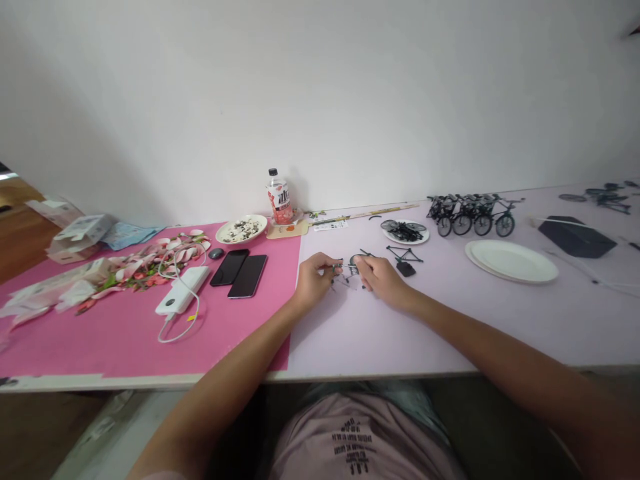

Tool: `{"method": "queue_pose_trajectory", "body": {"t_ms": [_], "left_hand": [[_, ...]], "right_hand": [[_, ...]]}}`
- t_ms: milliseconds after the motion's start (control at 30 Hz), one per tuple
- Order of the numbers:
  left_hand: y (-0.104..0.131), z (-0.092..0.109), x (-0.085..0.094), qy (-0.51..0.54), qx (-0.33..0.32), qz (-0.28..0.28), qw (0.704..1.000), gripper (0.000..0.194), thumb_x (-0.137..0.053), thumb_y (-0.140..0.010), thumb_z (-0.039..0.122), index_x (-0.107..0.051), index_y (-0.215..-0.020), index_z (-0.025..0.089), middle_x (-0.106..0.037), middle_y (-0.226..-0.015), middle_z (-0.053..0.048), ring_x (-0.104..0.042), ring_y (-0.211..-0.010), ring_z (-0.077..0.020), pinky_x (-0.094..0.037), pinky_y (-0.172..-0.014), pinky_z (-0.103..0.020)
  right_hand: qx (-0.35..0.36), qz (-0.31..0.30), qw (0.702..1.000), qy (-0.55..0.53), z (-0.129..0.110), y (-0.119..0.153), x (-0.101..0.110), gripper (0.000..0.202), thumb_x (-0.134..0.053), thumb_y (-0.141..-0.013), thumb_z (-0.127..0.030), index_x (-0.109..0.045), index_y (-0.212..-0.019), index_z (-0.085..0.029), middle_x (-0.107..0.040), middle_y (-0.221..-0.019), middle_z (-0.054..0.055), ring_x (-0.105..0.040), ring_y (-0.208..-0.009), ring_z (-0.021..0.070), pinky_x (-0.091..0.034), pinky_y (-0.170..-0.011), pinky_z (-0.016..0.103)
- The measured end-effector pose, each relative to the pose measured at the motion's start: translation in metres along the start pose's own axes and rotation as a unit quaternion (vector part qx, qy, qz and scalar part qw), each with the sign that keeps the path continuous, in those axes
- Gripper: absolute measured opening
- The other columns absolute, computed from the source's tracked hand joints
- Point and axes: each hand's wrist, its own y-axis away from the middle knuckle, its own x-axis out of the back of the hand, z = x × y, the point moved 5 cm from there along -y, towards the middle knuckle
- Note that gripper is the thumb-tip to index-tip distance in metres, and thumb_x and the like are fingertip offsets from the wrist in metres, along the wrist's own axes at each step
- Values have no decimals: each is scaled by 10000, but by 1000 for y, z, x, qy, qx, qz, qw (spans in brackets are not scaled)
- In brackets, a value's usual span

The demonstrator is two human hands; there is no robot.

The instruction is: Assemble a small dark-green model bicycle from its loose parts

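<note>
Both arms (245,347) reached forward, slanting in. The left hand (314,280) and right hand (384,279) were close together, curled and pinching a thin bike part (346,266), which was between them over the pale side of the desk (380,340).

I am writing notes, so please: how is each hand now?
Left hand: closed, holding a thin part.
Right hand: closed, seemingly on the same thin part.

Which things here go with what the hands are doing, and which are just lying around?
Likely for the job:
thin dark pieces pinched in the left hand and right hand
black bicycle parts piled on a round white plate
black triangular frame
row of small dark bicycles

Probably just lying about:
two black rectangular phones
white plastic power bank
clear bottle with red label
loose pink petals
</note>
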Motion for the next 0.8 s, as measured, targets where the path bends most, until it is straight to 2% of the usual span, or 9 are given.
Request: {"method": "queue_pose_trajectory", "body": {"t_ms": [167,267,400,500,667,800], "left_hand": [[-1,6,0,-33,-38,-1,999,82,-755,-877,225,-811,-925,189,-776,-925,-82,-734,-869,-201,-608,-835,-333],[-1,9,0,-44,-52,-2,998,82,-759,-890,247,-809,-934,199,-777,-930,-81,-734,-862,-203,-604,-842,-340],[-1,5,1,-34,-8,-5,999,108,-788,-874,293,-796,-905,190,-797,-965,-88,-743,-874,-216,-596,-821,-335],[-2,1,0,-11,30,-17,999,146,-792,-870,317,-780,-889,173,-811,-980,-92,-750,-862,-214,-589,-790,-320],[-2,5,1,-8,35,-15,999,111,-776,-864,279,-765,-857,169,-814,-993,-98,-755,-877,-217,-580,-793,-317],[-1,9,2,-14,33,-15,999,94,-777,-855,268,-773,-869,174,-813,-963,-94,-750,-867,-221,-585,-798,-329]], "right_hand": [[-18,-5,1000,-18,9,-4,2,665,-361,-1019,-776,-493,-659,-233,-502,-528,-14,-474,-497,154,-402,-556,302],[-6,0,1000,-7,11,-7,5,657,-360,-1020,-772,-450,-651,-236,-470,-553,-16,-449,-528,155,-377,-560,305],[33,22,998,43,6,-8,7,580,-425,-1027,-704,-391,-682,-239,-443,-605,-21,-422,-585,156,-338,-579,302],[66,51,991,102,2,-8,7,503,-463,-1035,-613,-377,-710,-240,-480,-664,-8,-437,-625,165,-332,-610,310],[106,69,981,145,1,-8,7,386,-497,-1046,-498,-425,-764,-244,-552,-783,28,-523,-721,195,-382,-673,321],[137,67,975,163,4,-8,7,343,-512,-1064,-455,-454,-798,-247,-566,-841,41,-535,-744,201,-406,-668,317]]}}
